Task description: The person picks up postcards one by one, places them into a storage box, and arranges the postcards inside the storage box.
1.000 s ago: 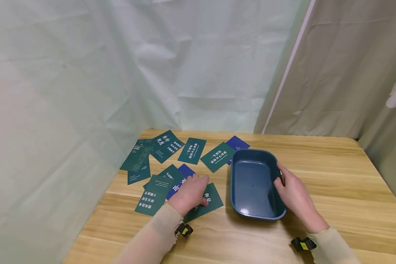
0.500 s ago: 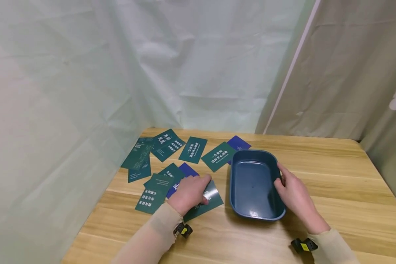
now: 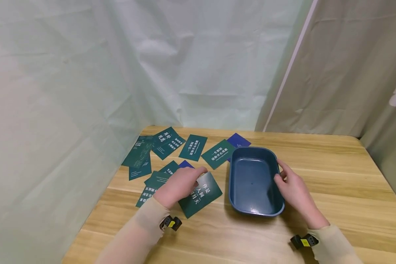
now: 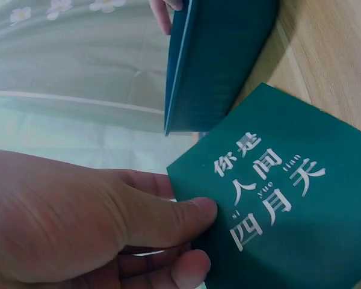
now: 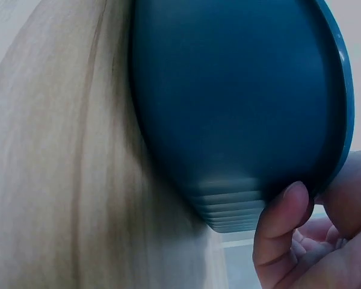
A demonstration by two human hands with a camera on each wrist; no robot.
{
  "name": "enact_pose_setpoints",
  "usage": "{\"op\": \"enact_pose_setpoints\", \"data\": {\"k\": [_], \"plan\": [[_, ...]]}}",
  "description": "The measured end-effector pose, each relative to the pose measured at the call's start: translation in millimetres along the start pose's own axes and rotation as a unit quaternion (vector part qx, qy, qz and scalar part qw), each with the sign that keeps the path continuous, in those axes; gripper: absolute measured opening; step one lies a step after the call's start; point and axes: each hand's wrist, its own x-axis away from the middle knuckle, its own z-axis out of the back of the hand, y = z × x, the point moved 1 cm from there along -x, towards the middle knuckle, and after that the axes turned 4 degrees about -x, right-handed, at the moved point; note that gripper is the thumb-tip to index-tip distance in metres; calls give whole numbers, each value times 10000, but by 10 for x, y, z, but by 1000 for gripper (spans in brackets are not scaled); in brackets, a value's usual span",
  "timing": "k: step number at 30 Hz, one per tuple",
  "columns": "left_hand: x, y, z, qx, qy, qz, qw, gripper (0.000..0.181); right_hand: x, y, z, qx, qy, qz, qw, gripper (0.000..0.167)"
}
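Observation:
In the head view, my left hand (image 3: 179, 186) pinches a dark green card (image 3: 202, 194) with white Chinese characters. The left wrist view shows the thumb on the printed face of this card (image 4: 301, 198) and fingers behind its edge. A blue plastic tub (image 3: 252, 185) stands to the right of the card, with nothing inside. My right hand (image 3: 295, 190) grips the tub's right rim, thumb on the inner side. From the right wrist view, the tub's outer wall (image 5: 234, 90) and my curled fingers at its rim are seen.
Several more green cards, such as one card (image 3: 193, 147) at the back, lie loose or overlapping left of the tub. A blue-violet card (image 3: 239, 140) sits partly beneath a green one behind the tub. Pale curtains (image 3: 198, 66) close off the wooden table (image 3: 330, 165).
My left hand has drawn slightly left, and the card it pinches has tipped and shifted a little, its lettering now showing. The right hand keeps hold of the tub.

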Motion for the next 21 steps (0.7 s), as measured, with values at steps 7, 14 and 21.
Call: {"op": "enact_pose_setpoints", "data": {"k": [7,14,21], "plan": [[55,-62,51,93,273,-164,9995,52,72,-63,65,634,11,253,9977,52],[46,-73,130,262,303,-120,9991,54,312,-198,190,1466,491,1481,9768,37],[71,-102,274,711,522,-9,9961,68,501,-274,257,1580,478,2917,9422,24]]}}
